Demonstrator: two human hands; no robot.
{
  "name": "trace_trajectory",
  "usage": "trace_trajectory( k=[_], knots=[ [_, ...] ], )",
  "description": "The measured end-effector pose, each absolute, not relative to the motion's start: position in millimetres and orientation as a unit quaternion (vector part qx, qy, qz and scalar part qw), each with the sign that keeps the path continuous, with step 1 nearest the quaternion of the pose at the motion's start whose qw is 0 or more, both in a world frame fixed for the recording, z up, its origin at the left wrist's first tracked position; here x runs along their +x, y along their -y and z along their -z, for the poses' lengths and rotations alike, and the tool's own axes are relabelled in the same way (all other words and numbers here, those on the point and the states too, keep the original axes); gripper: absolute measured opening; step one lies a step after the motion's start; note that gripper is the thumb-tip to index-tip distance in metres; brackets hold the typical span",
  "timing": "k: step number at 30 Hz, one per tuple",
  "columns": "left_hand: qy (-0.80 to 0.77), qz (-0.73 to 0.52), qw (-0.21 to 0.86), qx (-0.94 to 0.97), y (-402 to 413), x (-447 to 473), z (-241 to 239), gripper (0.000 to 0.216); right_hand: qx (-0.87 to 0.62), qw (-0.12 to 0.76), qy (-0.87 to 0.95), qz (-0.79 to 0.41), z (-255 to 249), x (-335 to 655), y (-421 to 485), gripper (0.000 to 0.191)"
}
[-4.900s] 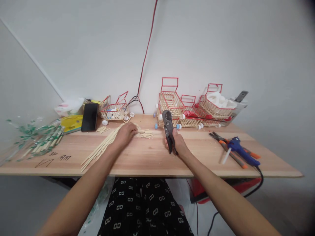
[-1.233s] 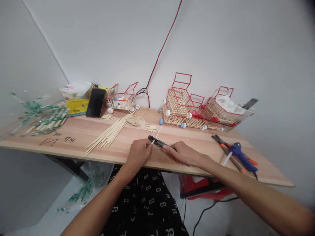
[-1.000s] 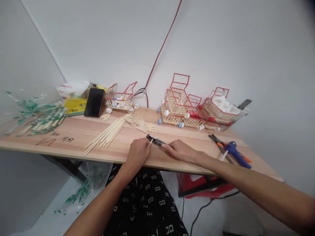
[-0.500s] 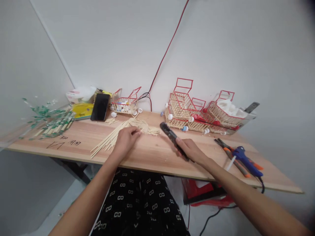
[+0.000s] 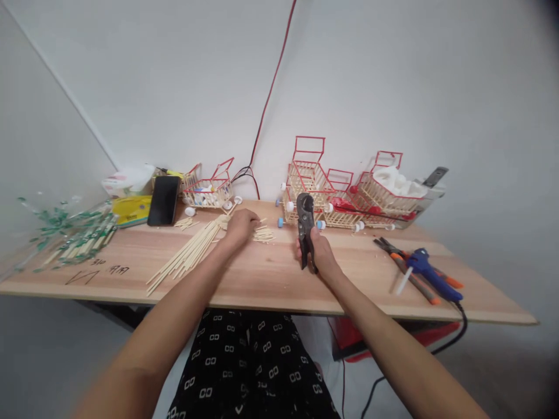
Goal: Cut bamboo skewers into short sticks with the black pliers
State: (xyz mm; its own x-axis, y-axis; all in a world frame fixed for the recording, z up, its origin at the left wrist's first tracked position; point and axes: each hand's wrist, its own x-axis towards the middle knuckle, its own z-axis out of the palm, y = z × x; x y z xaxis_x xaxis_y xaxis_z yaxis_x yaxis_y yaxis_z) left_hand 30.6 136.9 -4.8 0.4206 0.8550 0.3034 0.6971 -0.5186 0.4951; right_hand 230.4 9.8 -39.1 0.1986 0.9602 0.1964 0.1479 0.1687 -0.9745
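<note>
Wooden table (image 5: pixel 262 279), worktop of a seated person.

- Right hand (image 5: pixel 322 255): closed around the handles of a black cutter (image 5: pixel 305 224), which stands upright near the table's middle with its head toward 12 o'clock. The heel of the hand rests on the wood. The pose likely keeps the blade clear and ready.
- Left hand (image 5: pixel 241 226): at 10 o'clock from the right hand, palm down, fingers curled over a heap of short sticks (image 5: pixel 264 235). Whether it pinches one cannot be told.
- Long sticks (image 5: pixel 186 256): a loose fan running toward 7 o'clock from the left hand, within its reach, probably kept there as stock.
- Carts (image 5: pixel 308 186): models of sticks and red frames, lined along the wall from 12 to 1 o'clock, seemingly parked clear of the working area.
- Glue gun (image 5: pixel 430 274): blue, lying at 3 o'clock just beside orange-handled pliers (image 5: pixel 395 253), on the right hand's side.
- Phone (image 5: pixel 163 201): at 10 o'clock.
- Green-wrapped sticks (image 5: pixel 74 238): at 9 o'clock, well apart.
</note>
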Motion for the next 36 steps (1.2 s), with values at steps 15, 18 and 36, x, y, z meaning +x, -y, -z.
trace_trajectory(
  k=[15,18,36],
  knots=[
    [-0.555,-0.147,-0.02,0.819,-87,-46,6,0.019,-0.518,0.563,0.53,-0.367,36,233,-7,0.072],
    [-0.538,-0.137,-0.023,0.831,-86,-43,9,0.02,-0.515,0.564,0.534,-0.365,38,234,-8,0.071],
    [-0.316,-0.353,0.66,0.582,-38,44,24,0.03,-0.482,0.52,0.613,-0.347,27,228,-4,0.046]
  ],
)
